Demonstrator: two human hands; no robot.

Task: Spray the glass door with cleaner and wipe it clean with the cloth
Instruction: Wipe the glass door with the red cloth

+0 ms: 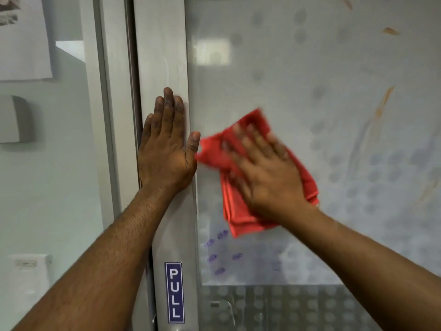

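Blurring over the right hand (pixel 267 168) and the red cloth (pixel 241 211) under it makes the fingertips and the cloth's upper edge hard to make out. Both forearms are cut off by the lower corners of the view. A sheet of paper (pixel 23 37) pinned up and to the left of the left hand (pixel 167 146) is cropped by the top edge, and its print cannot be read. Whatever lies behind the glass door (pixel 310 80) is only a pale haze with rows of grey dots.

Below the left hand, on the door frame (pixel 162 44), a blue label (pixel 175 292) reads "PULL" in white letters running downward.

That left hand lies flat on the frame, fingers straight and pointing up, thumb spread toward the glass, holding nothing. The right hand is spread wide, palm pressing the folded cloth flat against the glass just beside the left thumb; the cloth shows above the fingers and below the wrist. Purple marks (pixel 222 254) sit on the glass below the cloth, and orange streaks (pixel 384 101) run up and to the right of the right hand. A grey box (pixel 14 118) hangs on the wall, left of the left hand.
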